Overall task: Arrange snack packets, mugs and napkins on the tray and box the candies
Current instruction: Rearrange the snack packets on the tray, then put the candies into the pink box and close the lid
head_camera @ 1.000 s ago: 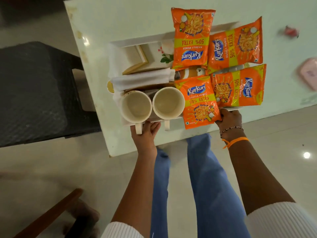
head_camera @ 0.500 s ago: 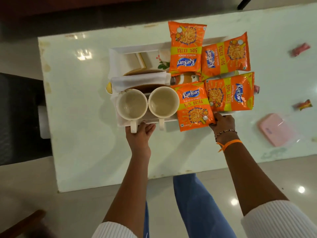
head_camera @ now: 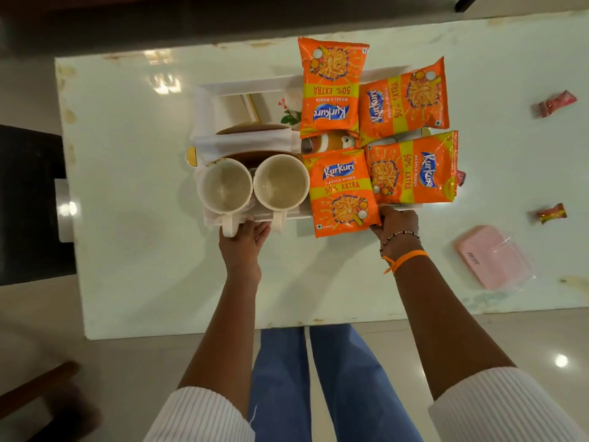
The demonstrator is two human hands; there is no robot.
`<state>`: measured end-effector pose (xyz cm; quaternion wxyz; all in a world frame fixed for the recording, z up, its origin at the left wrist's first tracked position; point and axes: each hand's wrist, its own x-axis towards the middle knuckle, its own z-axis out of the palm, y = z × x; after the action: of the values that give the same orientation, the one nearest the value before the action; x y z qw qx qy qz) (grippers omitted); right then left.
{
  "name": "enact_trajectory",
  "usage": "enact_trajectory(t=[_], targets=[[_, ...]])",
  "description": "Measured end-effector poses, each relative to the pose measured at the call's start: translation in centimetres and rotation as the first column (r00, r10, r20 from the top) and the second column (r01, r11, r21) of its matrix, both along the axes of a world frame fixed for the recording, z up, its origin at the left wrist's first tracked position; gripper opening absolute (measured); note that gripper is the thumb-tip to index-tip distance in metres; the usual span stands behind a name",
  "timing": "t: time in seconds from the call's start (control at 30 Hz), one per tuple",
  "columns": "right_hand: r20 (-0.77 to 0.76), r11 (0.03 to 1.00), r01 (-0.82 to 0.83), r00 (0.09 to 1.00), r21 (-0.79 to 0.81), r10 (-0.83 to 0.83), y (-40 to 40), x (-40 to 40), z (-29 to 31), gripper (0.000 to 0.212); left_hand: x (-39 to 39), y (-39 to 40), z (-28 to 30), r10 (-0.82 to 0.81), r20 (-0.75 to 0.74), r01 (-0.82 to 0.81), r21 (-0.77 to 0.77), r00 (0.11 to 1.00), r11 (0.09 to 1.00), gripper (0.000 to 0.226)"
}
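The tray (head_camera: 248, 86) is gripped at its near edge by the left hand (head_camera: 243, 244); two mugs (head_camera: 224, 186) and napkins (head_camera: 245, 141) are seen on it, then four packets (head_camera: 341, 193). The right hand (head_camera: 396, 226) is closed on the tray's right corner. Candies (head_camera: 556, 103) and a pink box (head_camera: 492, 256) are left on the table (head_camera: 127, 154).

white table (head_camera: 134, 244), black chair (head_camera: 28, 202), glossy floor (head_camera: 47, 320)

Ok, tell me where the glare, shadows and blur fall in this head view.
Head view: ceiling lights glare on the table at far left and on the floor at lower right; soft shadows spread from both forearms and the tray; the pink box looks slightly smeared, and wide-angle distortion bows the table edges.
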<state>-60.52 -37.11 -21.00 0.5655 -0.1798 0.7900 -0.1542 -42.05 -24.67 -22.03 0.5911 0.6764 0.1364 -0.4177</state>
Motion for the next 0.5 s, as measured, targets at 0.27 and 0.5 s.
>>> enact_trajectory(t=[0.27, 0.5], targets=[[0.163, 0.99, 0.132, 0.979, -0.044, -0.123, 1.5, -1.6, 2.5, 0.021, -2.4, 0.4, 1.5, -0.164, -0.155, 0.19, 0.166, 0.974, 0.968, 0.016], [-0.804, 0.669, -0.719, 0.504, -0.189, 0.314, 3.7, -10.4, 5.1, 0.047, -9.9, 1.9, 4.9, -0.617, -0.328, 0.694, 0.238, 0.716, 0.679, 0.016]])
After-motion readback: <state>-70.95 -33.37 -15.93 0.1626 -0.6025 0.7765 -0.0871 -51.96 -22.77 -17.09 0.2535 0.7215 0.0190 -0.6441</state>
